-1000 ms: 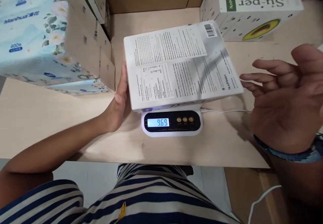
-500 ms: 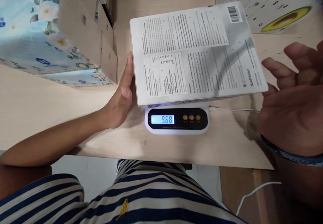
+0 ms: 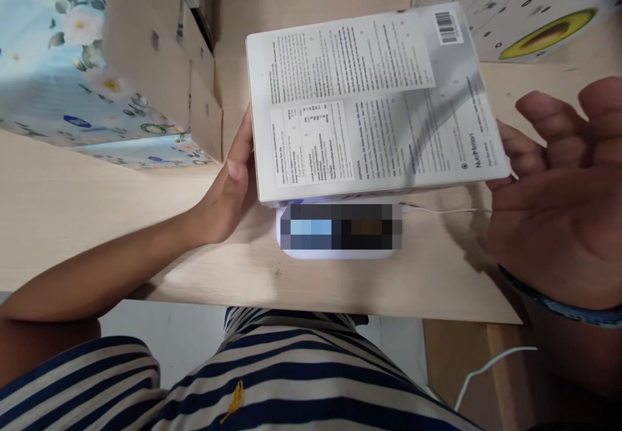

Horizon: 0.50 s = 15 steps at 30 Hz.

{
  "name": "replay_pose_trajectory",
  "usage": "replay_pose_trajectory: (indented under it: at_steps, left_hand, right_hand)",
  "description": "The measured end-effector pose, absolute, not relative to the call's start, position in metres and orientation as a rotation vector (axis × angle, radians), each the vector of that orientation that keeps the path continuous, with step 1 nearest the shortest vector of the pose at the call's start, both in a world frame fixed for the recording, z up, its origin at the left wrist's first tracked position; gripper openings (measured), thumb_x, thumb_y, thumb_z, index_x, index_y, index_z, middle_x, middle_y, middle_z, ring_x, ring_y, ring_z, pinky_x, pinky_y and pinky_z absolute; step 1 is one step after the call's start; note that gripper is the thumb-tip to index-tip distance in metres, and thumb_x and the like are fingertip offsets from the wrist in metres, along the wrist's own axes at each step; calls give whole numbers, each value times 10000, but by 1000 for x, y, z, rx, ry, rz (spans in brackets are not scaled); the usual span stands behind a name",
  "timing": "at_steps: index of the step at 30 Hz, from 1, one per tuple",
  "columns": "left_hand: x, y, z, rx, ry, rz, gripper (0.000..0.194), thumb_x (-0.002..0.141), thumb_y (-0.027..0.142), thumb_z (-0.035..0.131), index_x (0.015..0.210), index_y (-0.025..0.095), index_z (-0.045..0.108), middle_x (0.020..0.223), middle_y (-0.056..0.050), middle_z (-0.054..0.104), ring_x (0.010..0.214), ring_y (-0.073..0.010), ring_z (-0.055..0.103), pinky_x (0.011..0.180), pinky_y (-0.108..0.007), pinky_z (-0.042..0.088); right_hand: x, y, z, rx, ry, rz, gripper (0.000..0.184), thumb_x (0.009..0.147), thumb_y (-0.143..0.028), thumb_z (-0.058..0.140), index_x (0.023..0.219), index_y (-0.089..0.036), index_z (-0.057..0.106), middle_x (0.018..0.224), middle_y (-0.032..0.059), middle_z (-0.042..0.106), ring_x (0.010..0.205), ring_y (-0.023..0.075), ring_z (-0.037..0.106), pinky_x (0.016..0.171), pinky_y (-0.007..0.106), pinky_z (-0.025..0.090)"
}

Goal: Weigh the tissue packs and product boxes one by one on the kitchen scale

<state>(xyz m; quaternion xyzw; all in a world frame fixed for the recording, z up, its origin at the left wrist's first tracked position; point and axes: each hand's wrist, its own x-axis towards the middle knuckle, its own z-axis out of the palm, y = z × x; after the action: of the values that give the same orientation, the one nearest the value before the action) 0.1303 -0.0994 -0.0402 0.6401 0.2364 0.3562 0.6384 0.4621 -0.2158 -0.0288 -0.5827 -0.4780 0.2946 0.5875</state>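
Observation:
A flat white box point(image 3: 369, 100) printed with small text and a barcode lies on a white digital scale point(image 3: 340, 231) with a lit blue display. My left hand point(image 3: 233, 181) lies flat against the box's left edge, fingers stretched along it. My right hand point(image 3: 558, 185) is open, fingers spread, with the fingertips at the box's right edge. Whether they touch it I cannot tell.
A light wooden table point(image 3: 97, 223) carries the scale. A floral tissue pack point(image 3: 58, 61) and a brown carton point(image 3: 160, 61) stand at the left. A white box with an avocado picture point(image 3: 525, 10) stands at the back right. A white cable point(image 3: 447, 210) runs right from the scale.
My right hand has moved left towards the box's right edge. My left hand has slid a little further along the box's left edge. The view has tilted down slightly.

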Motion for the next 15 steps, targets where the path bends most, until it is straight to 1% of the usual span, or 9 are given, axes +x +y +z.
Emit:
replay_pose_trajectory:
  at_steps: [2, 4, 6, 7, 9, 11, 13, 15]
  left_hand:
    - [130, -98, -40, 1445, 566, 806, 846, 1042, 896, 412, 1687, 349, 433, 1856, 19, 378, 1792, -448, 62, 1420, -671, 240]
    - [128, -97, -40, 1430, 605, 802, 792, 1041, 889, 431, 1663, 400, 474, 1837, 64, 408, 1798, -425, 60, 1431, -655, 229]
    - [127, -95, -41, 1411, 604, 804, 770, 1041, 878, 457, 1652, 411, 493, 1842, 72, 402, 1803, -403, 80, 1445, -642, 213]
    - [126, -95, -41, 1401, 592, 808, 784, 1038, 877, 467, 1659, 399, 488, 1851, 59, 390, 1805, -394, 97, 1454, -634, 202]
    - [126, -93, -42, 1379, 581, 809, 846, 1027, 880, 485, 1693, 358, 451, 1858, 15, 388, 1805, -384, 126, 1466, -621, 185]
    - [126, -93, -41, 1360, 604, 810, 887, 1023, 877, 500, 1721, 336, 411, 1836, -12, 432, 1805, -384, 119, 1465, -613, 195]
    - [126, -94, -39, 1345, 663, 797, 840, 1053, 820, 510, 1735, 347, 384, 1832, -7, 441, 1807, -377, 95, 1450, -611, 215]
    - [127, -97, -37, 1314, 735, 798, 765, 1065, 759, 540, 1718, 381, 414, 1846, 26, 417, 1811, -352, 100, 1446, -580, 252]
  right_hand:
    - [461, -215, -28, -1324, -1118, 683, 406, 1112, -643, 444, 1427, -638, 699, 1631, -59, 615, 1617, 356, 534, 1331, 781, 389]
    - [462, -215, -29, -1326, -1151, 640, 412, 1095, -683, 465, 1434, -639, 694, 1641, -59, 606, 1715, 370, 390, 1331, 787, 386]
    - [464, -213, -30, -1336, -1186, 587, 425, 1092, -702, 455, 1438, -636, 692, 1646, -55, 600, 1768, 372, 274, 1317, 790, 407]
    - [465, -213, -31, -1341, -1203, 567, 432, 1094, -711, 445, 1441, -633, 690, 1648, -51, 599, 1774, 372, 257, 1304, 791, 424]
    - [466, -211, -32, -1349, -1219, 541, 457, 1093, -741, 428, 1447, -617, 690, 1648, -37, 604, 1768, 369, 277, 1281, 787, 459]
    - [465, -210, -33, -1352, -1198, 540, 469, 1076, -771, 454, 1433, -601, 706, 1644, -34, 612, 1769, 356, 281, 1282, 768, 477]
    - [463, -209, -32, -1359, -1146, 542, 469, 1060, -779, 484, 1410, -586, 730, 1640, -35, 619, 1773, 347, 274, 1294, 758, 475]
    - [462, -210, -31, -1372, -1103, 556, 474, 1052, -778, 498, 1406, -575, 738, 1645, -35, 625, 1774, 339, 277, 1302, 750, 469]
